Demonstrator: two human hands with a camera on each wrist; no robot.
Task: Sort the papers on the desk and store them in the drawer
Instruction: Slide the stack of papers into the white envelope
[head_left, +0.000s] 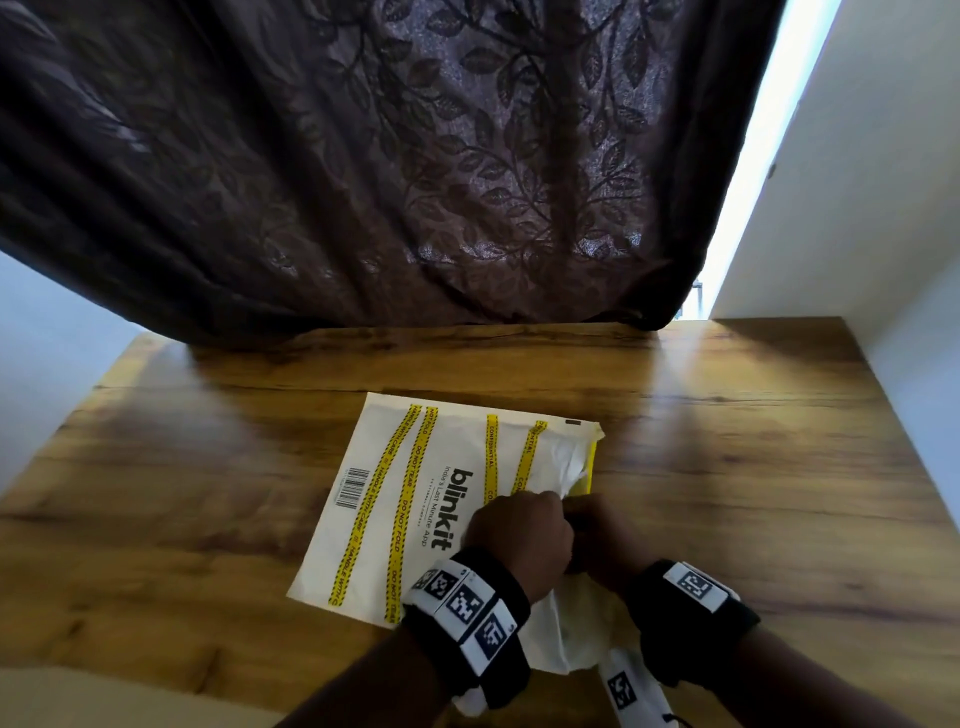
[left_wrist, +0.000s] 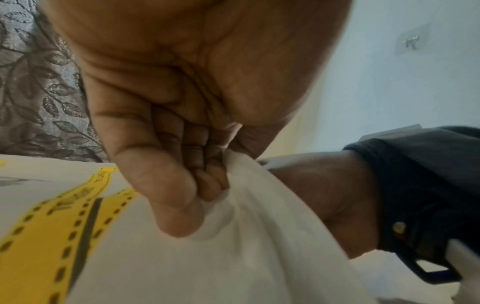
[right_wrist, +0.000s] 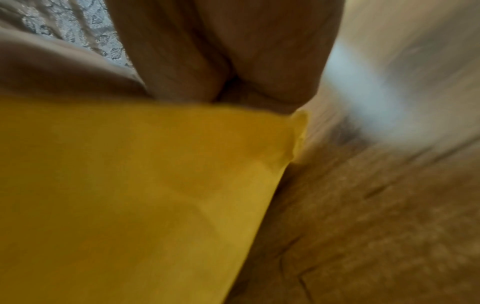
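Note:
A white mailer envelope (head_left: 410, 499) with yellow warning stripes and black "blinkit" print lies flat on the wooden desk (head_left: 208, 467). Both hands meet at its right, open edge. My left hand (head_left: 540, 506) pinches a fold of the white upper layer (left_wrist: 246, 216) between thumb and curled fingers (left_wrist: 210, 183). Close beside it, my right hand (head_left: 582, 512) grips the edge where the yellow inner side (right_wrist: 130, 195) shows; its fingertips are hidden behind that layer. Crumpled white material (head_left: 566, 639) bunches between my wrists. No drawer is in view.
A dark leaf-patterned curtain (head_left: 389, 156) hangs down onto the desk's far edge. A white wall (head_left: 857, 234) borders the desk on the right, with a bright gap beside the curtain. Bare wood lies left and right of the envelope.

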